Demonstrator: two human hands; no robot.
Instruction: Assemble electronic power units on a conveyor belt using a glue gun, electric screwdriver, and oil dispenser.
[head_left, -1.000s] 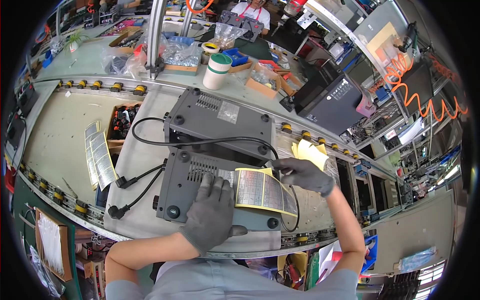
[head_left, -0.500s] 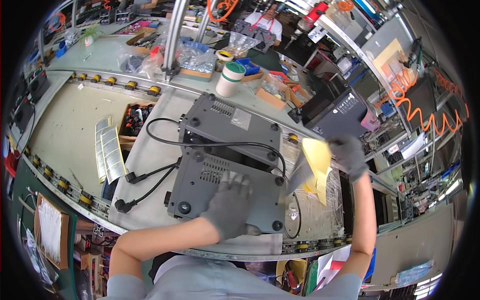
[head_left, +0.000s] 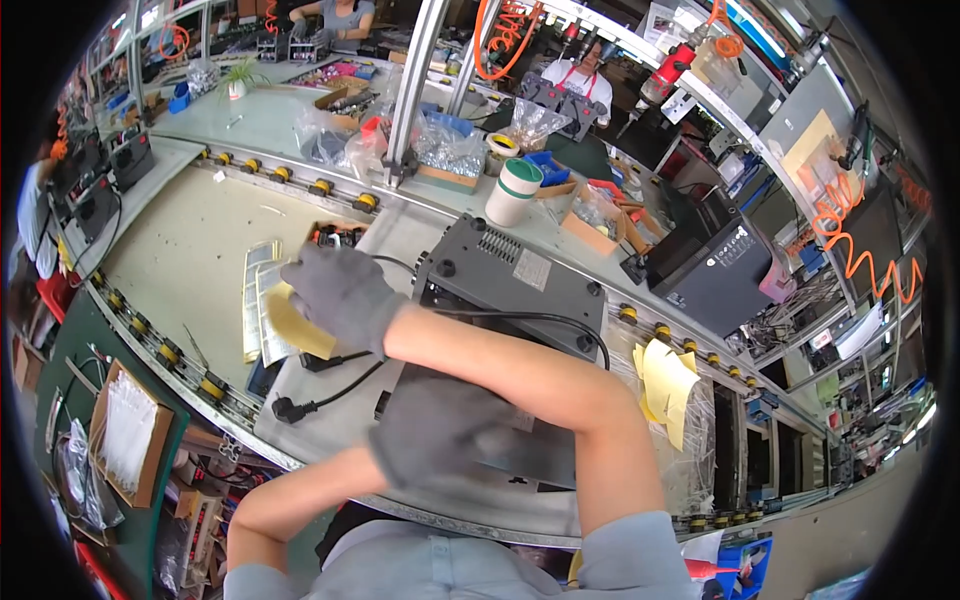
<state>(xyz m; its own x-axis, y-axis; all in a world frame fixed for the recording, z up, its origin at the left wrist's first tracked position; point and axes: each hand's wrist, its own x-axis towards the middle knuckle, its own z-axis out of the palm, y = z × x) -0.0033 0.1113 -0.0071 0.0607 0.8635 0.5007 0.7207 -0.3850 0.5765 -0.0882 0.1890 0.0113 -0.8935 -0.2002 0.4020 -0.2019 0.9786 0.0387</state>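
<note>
My right arm reaches across to the left, and my gloved right hand [head_left: 345, 292] is closed on a curled yellow-backed sheet [head_left: 300, 328]. Beside it lie silvery label sheets [head_left: 263, 295] with yellow edges. My gloved left hand [head_left: 430, 430] is over the near dark-grey device [head_left: 545, 455]; motion smears its fingers, and whether it touches is unclear. Behind, a second grey device [head_left: 515, 275] lies with its rubber feet up and a pale label on its panel. A black power cable [head_left: 570, 322] runs across the devices, partly hidden by my right arm.
Crumpled yellow papers [head_left: 668, 385] lie on plastic film to the right. A small box of dark parts [head_left: 338, 234] sits behind my right hand. A white tub with a green lid [head_left: 515, 190] stands beyond the devices. Roller rails [head_left: 215, 388] border the bench.
My right hand has swung from the far right to the left-hand label sheets, leaving yellow paper on the right. My left hand has shifted on the near device. The view has turned slightly.
</note>
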